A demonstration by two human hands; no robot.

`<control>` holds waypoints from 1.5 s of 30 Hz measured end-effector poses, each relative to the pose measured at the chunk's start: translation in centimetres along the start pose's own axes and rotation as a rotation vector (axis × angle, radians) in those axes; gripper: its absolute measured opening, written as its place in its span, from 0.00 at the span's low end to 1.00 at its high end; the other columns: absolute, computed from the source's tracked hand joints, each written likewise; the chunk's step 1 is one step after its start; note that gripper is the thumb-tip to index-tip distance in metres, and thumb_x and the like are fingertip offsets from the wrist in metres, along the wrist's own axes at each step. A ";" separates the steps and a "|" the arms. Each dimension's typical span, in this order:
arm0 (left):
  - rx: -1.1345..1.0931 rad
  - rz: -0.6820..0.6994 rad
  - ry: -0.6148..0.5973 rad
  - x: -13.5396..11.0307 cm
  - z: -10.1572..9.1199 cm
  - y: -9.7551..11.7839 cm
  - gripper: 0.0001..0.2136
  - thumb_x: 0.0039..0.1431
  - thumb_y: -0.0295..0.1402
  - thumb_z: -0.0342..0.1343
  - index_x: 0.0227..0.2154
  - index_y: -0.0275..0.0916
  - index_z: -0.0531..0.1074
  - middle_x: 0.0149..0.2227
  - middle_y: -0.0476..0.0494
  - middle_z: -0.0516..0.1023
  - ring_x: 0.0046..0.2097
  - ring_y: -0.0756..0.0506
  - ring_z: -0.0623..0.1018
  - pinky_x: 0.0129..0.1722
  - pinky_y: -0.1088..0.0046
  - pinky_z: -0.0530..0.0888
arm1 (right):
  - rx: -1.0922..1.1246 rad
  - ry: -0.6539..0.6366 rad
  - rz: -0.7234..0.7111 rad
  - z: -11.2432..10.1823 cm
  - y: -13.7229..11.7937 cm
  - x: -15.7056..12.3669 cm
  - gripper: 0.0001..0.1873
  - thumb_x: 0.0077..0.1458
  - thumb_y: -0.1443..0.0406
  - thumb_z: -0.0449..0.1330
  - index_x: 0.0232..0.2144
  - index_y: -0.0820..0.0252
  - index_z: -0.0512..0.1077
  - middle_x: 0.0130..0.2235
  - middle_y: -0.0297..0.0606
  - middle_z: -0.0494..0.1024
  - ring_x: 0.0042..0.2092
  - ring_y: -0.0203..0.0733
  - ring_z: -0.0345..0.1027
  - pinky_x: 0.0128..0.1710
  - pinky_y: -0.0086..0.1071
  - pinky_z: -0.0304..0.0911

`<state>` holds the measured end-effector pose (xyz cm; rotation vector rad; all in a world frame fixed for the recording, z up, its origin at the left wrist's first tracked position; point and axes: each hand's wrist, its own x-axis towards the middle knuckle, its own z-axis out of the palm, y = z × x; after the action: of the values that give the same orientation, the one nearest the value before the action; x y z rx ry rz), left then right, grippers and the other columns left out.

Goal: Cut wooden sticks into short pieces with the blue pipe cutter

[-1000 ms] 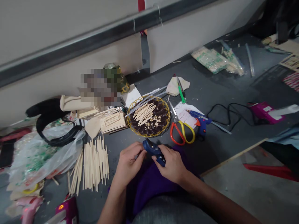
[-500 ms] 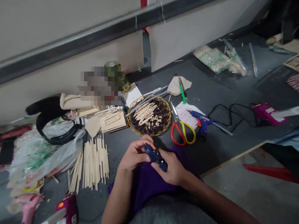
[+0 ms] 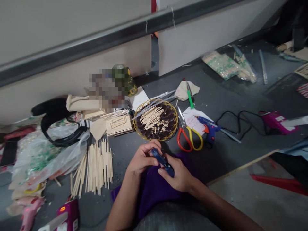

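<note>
Over a purple cloth (image 3: 154,195) in my lap, my right hand (image 3: 176,175) is closed around a small dark blue hand tool (image 3: 161,160) with a shiny metal part; its exact kind does not show. My left hand (image 3: 144,158) is closed at the tool's far end, thumb and fingertips meeting there, and whatever lies between them is hidden. Just beyond the hands sits a brown woven basket (image 3: 136,123) with a yellow rim, holding short wooden sticks (image 3: 152,117) and tiny cut pieces (image 3: 164,125). Scissors (image 3: 184,128) with red and yellow handles lie right of it.
A blue glue gun (image 3: 210,128) and a green-handled cutter (image 3: 190,96) lie to the right. Long wooden sticks (image 3: 99,166), stacked stick frames (image 3: 119,125) and a plastic bag (image 3: 48,160) are on the left. Nearer are pink (image 3: 31,210) and magenta (image 3: 68,213) devices. The table edge (image 3: 243,168) runs at right.
The view has shifted slightly, so most things appear a little further right. Both hands keep nearly the same pose at the dark blue tool.
</note>
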<state>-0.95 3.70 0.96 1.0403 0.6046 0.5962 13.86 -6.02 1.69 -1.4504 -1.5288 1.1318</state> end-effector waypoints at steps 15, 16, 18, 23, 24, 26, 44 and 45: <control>-0.072 -0.031 -0.019 1.8 0.3 0.4 0.18 0.35 0.42 0.73 0.26 0.35 0.78 0.31 0.46 0.69 0.29 0.50 0.71 0.28 0.76 0.69 | 0.056 -0.046 0.011 -1.1 1.5 0.7 0.05 0.56 0.62 0.56 0.34 0.58 0.66 0.29 0.34 0.73 0.29 0.37 0.66 0.31 0.30 0.62; -0.074 -0.037 -0.019 1.9 0.4 0.5 0.18 0.35 0.42 0.73 0.26 0.35 0.78 0.32 0.46 0.69 0.29 0.50 0.71 0.28 0.76 0.69 | 0.060 -0.043 0.005 -1.1 1.6 0.8 0.05 0.56 0.63 0.56 0.33 0.58 0.66 0.28 0.34 0.72 0.28 0.37 0.66 0.30 0.30 0.62; -0.069 -0.053 -0.007 2.0 0.5 0.5 0.19 0.35 0.42 0.73 0.27 0.35 0.78 0.32 0.45 0.70 0.29 0.50 0.72 0.28 0.75 0.69 | 0.067 -0.029 -0.008 -1.1 1.9 0.9 0.04 0.56 0.63 0.56 0.33 0.58 0.66 0.28 0.34 0.73 0.29 0.37 0.66 0.31 0.29 0.62; 0.123 -0.054 0.262 1.1 1.1 0.1 0.14 0.45 0.40 0.69 0.28 0.37 0.74 0.25 0.51 0.69 0.26 0.52 0.70 0.27 0.78 0.68 | 0.050 0.053 0.071 -0.7 2.1 1.4 0.04 0.57 0.63 0.54 0.31 0.57 0.65 0.27 0.33 0.72 0.28 0.37 0.67 0.30 0.29 0.61; 0.226 -0.036 0.358 0.8 1.2 0.1 0.12 0.47 0.38 0.68 0.29 0.37 0.74 0.25 0.52 0.70 0.27 0.52 0.70 0.28 0.78 0.68 | 0.036 0.061 0.100 -0.5 2.1 1.6 0.04 0.57 0.63 0.54 0.31 0.57 0.64 0.26 0.33 0.72 0.27 0.37 0.66 0.29 0.29 0.60; 0.417 0.018 0.486 0.2 1.2 0.1 0.08 0.52 0.34 0.65 0.33 0.38 0.75 0.27 0.51 0.73 0.29 0.52 0.72 0.31 0.78 0.69 | 0.001 0.062 0.146 -0.3 2.0 2.0 0.05 0.57 0.62 0.54 0.31 0.57 0.64 0.26 0.33 0.72 0.26 0.38 0.66 0.28 0.29 0.60; 0.672 0.144 0.471 0.8 -0.2 -0.3 0.07 0.59 0.30 0.56 0.26 0.38 0.75 0.23 0.51 0.73 0.26 0.52 0.72 0.27 0.80 0.68 | -0.243 0.148 0.143 1.7 3.2 3.0 0.07 0.58 0.62 0.53 0.32 0.58 0.67 0.25 0.38 0.76 0.26 0.42 0.71 0.28 0.30 0.61; 0.668 0.147 0.471 0.8 -0.2 -0.3 0.07 0.59 0.30 0.56 0.26 0.38 0.75 0.23 0.51 0.73 0.26 0.52 0.72 0.27 0.79 0.68 | -0.241 0.153 0.145 1.7 3.2 3.1 0.06 0.58 0.62 0.53 0.32 0.58 0.67 0.26 0.38 0.77 0.27 0.42 0.72 0.29 0.30 0.62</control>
<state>-0.47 4.25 0.45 1.5931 1.1987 0.8011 13.08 -3.23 -2.09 -1.7921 -1.5116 0.9177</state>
